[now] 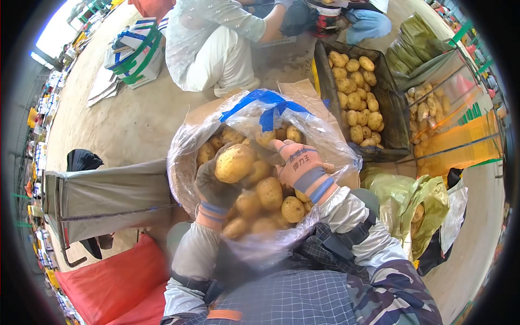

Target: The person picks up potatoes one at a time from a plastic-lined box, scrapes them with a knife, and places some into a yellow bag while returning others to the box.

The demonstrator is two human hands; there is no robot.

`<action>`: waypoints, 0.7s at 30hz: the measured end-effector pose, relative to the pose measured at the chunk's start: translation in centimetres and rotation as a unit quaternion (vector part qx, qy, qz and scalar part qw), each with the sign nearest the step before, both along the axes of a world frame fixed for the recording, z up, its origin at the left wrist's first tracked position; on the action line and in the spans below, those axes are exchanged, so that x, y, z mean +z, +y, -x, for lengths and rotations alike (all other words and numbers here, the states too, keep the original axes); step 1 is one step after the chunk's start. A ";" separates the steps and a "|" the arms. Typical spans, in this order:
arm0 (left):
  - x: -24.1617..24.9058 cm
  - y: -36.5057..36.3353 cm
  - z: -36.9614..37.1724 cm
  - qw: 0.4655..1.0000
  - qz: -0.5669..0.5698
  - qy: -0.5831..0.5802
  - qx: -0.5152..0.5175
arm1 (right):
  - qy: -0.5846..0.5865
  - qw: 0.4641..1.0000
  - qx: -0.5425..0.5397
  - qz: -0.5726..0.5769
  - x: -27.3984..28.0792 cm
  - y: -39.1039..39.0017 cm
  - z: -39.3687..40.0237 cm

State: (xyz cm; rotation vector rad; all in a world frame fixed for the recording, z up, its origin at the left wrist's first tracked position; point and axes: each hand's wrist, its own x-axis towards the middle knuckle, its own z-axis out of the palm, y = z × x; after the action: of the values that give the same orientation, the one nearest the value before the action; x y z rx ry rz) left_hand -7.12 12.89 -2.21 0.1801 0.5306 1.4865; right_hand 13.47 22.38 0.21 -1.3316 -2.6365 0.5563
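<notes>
A large potato point(234, 163) rests in my left hand point(212, 187), whose dark-coated glove cups it from the left and below. My right hand point(301, 165), in an orange glove with blue bands and printed characters, is over the right side of the potatoes with its fingers bent inward. Whatever those fingers hold is hidden. Beneath both hands, several loose potatoes point(269, 193) fill a clear plastic bag point(184, 149) with its rim folded outward. Blue tape point(254, 98) runs along the bag's far edge. Cardboard flaps point(311, 103) show behind it.
A dark crate point(322, 57) of potatoes stands at the far right, beside a mesh-sided sack point(433, 108). Nearer lies a green plastic bag point(403, 203). To my left are a grey fabric-sided bin point(116, 200) and red sacks point(122, 281). A person point(214, 46) crouches ahead.
</notes>
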 end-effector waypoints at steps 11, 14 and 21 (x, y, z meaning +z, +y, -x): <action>-1.9 -0.4 0.0 0.970 -0.003 0.235 0.062 | 0.133 0.990 -0.026 -0.024 -2.3 -0.3 -0.2; -3.3 -0.5 0.9 0.941 -0.025 0.329 0.075 | 0.239 0.951 -0.030 0.194 0.0 0.0 -0.2; 2.2 1.2 0.0 0.757 -0.172 0.619 0.119 | 0.423 0.670 -0.058 0.607 2.1 -1.2 0.5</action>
State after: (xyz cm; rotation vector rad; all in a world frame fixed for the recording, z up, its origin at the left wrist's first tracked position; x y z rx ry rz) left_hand -7.12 14.08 -0.05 1.5128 1.3569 1.5459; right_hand 13.00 21.21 2.27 -0.8869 -1.2002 2.3977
